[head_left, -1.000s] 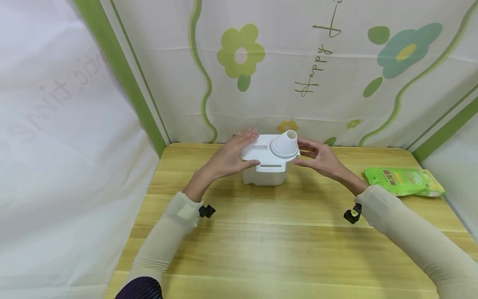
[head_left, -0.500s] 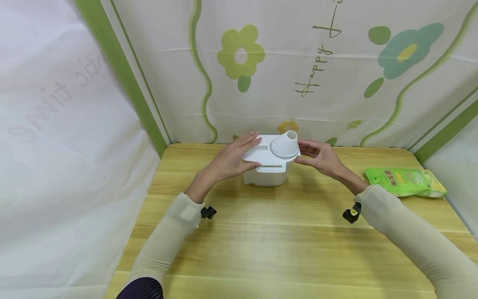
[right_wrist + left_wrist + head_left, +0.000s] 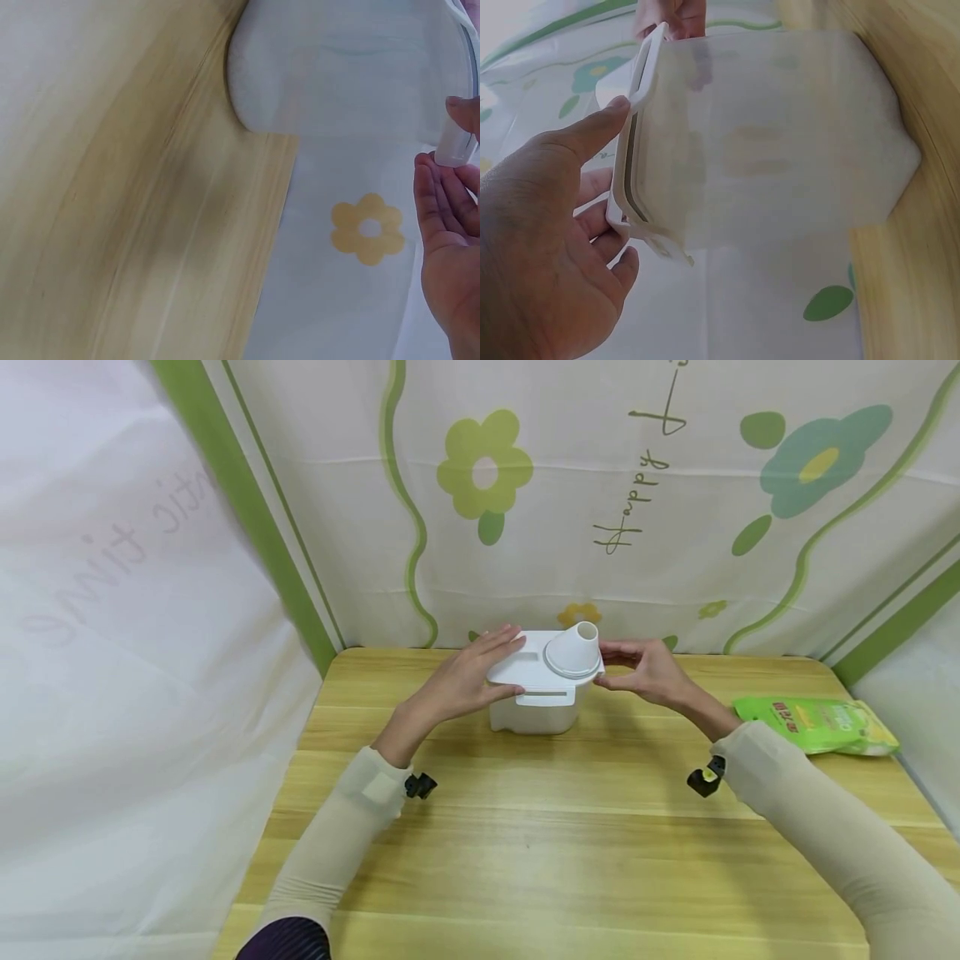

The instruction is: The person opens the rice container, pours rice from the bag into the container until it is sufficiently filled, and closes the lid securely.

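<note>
At the far end of the bench (image 3: 525, 860), we see a white container (image 3: 532, 718) upright, the left hand (image 3: 468, 681) gripping its lid (image 3: 528, 673), the right hand (image 3: 645, 672) pinching its side latch (image 3: 454, 146). Uneven pressure, we judge, could skew the lid; a hard push could shove the container into the curtain (image 3: 555, 527).

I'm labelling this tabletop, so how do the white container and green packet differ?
The white container stands upright; the green packet lies flat. The container looks plain; the packet is brightly printed. The container has a conical spout; the packet has none. Both rest on the wooden table.
</note>
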The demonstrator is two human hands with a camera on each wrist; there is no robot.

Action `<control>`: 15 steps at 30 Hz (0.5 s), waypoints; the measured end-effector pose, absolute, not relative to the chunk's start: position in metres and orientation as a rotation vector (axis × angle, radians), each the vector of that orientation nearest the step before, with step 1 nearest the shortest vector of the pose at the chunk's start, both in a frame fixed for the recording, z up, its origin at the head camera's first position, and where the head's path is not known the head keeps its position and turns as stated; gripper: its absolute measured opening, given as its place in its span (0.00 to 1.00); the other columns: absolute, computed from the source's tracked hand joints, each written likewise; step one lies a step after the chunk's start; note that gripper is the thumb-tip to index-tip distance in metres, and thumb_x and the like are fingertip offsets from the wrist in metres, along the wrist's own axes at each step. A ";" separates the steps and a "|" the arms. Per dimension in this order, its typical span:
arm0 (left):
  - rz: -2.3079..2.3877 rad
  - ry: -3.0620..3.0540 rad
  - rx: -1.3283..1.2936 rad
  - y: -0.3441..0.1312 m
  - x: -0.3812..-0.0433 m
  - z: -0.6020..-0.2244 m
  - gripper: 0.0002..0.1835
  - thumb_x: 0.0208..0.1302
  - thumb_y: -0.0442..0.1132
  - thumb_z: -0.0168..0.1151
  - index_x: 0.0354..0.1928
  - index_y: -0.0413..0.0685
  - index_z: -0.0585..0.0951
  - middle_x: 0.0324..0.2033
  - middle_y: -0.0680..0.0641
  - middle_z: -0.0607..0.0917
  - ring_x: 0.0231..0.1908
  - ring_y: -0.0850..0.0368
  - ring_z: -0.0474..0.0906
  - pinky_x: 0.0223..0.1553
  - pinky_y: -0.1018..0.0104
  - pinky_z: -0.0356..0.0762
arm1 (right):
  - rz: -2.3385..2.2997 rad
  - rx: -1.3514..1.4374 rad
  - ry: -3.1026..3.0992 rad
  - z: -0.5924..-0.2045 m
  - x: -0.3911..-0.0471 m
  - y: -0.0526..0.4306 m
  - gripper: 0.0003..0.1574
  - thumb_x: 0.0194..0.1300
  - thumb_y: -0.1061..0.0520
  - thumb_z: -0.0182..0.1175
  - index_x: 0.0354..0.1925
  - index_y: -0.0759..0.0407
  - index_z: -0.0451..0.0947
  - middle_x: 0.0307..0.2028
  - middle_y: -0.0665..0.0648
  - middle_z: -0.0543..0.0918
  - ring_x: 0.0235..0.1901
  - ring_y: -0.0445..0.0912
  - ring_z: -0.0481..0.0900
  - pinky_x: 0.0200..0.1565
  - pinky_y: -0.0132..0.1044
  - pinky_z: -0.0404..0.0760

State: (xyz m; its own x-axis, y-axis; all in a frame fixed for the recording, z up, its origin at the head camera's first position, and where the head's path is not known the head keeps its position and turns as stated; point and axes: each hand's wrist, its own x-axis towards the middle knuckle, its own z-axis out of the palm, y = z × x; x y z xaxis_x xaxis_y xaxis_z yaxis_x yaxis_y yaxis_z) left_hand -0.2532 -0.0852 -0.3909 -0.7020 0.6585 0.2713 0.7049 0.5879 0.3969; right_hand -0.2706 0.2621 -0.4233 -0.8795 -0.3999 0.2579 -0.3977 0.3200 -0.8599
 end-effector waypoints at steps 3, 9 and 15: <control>-0.743 -2.719 -1.165 -0.085 -0.253 -0.391 0.43 0.70 0.53 0.73 0.80 0.45 0.67 0.81 0.46 0.63 0.82 0.52 0.53 0.82 0.61 0.47 | -1.624 -0.790 2.575 -0.421 -0.271 0.262 0.35 0.56 0.72 0.77 0.62 0.77 0.79 0.57 0.75 0.84 0.47 0.33 0.87 0.56 0.26 0.82; -0.744 -2.732 -1.151 -0.084 -0.252 -0.389 0.43 0.70 0.52 0.73 0.80 0.45 0.68 0.81 0.45 0.63 0.82 0.52 0.54 0.82 0.61 0.46 | -1.515 -0.883 2.653 -0.417 -0.275 0.263 0.34 0.55 0.71 0.78 0.60 0.76 0.81 0.53 0.73 0.87 0.45 0.33 0.87 0.54 0.25 0.83; -0.749 -2.740 -1.131 -0.083 -0.252 -0.388 0.42 0.69 0.52 0.73 0.79 0.44 0.68 0.81 0.44 0.64 0.82 0.51 0.55 0.82 0.61 0.47 | -1.274 -1.079 2.806 -0.407 -0.282 0.270 0.32 0.50 0.72 0.78 0.56 0.74 0.85 0.48 0.66 0.90 0.44 0.47 0.88 0.50 0.22 0.81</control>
